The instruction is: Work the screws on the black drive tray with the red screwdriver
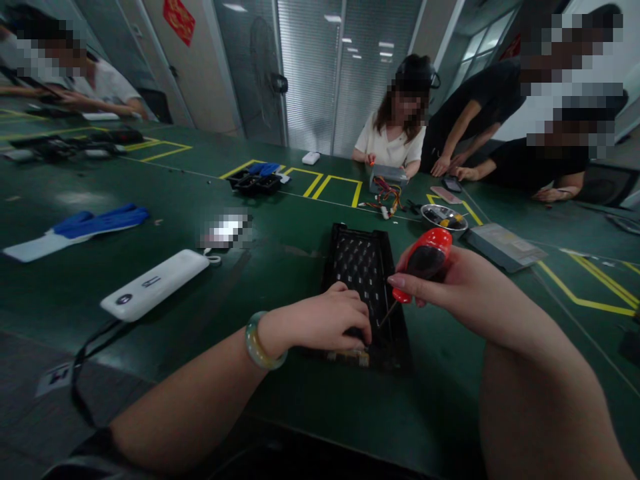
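Observation:
A black keyboard-like unit (pixel 357 257) with rows of pale-marked keys lies lengthwise on the green table before me. My left hand (pixel 333 319) rests across its near part, fingers curled down onto it; a dark gap shows under the fingertips, and what they press there is partly hidden. A screwdriver (pixel 427 257) with a red and black handle is gripped in my right hand (pixel 450 277). Its thin shaft slants down and left to the unit, close by my left fingertips. Whether the tip sits in a screw I cannot tell. Below my left hand a brownish strip (pixel 347 359) shows in the unit.
Left lie a white power bank (pixel 155 283), a lit phone (pixel 227 230) and a blue-white glove (pixel 100 223). Ahead are black trays (pixel 255 181). On the right stand a round dish (pixel 444 218) and a grey metal plate (pixel 505 247). A person opposite handles a metal box (pixel 387 177) with wires.

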{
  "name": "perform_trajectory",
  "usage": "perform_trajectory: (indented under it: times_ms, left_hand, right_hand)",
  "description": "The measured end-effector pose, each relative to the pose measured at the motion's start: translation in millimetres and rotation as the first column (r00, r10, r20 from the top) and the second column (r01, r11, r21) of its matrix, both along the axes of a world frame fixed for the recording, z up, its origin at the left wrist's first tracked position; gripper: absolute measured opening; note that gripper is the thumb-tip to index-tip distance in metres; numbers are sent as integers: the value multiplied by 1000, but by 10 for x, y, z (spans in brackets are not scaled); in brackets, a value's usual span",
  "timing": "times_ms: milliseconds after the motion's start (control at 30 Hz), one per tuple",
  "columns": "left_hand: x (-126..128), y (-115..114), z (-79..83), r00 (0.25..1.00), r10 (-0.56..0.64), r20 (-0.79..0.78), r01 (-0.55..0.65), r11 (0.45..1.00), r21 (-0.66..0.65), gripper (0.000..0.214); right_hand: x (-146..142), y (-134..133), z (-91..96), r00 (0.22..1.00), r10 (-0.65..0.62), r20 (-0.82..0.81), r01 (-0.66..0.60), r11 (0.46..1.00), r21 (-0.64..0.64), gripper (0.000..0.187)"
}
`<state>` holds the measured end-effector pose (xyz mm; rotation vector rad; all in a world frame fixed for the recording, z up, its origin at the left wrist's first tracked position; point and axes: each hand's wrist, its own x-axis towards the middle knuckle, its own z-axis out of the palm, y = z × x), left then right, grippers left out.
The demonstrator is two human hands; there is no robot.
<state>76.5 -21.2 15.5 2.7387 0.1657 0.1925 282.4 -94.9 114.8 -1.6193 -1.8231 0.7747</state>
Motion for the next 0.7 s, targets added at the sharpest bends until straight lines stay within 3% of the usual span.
perform_trajectory:
  times_ms: [333,433,533,700]
  left_hand:
    - [-9,7,52,999,29,22,-30,999,11,14]
    - [-12,35,45,985,162,54,-163,986,23,17]
    - [-13,86,1,941,331,77,-336,939,68,22]
    - [-8,157,-100,920,386,59,-391,912,125,23]
  right_hand:
    - [82,90,-96,962,-178,208,160,982,98,38]
    - [90,113,-108,936,-229,267,194,969,150,35]
    - [88,131,-115,919,-243,310,198,965,170,35]
    - [69,155,-138,903,-249,352,200,965,168,35]
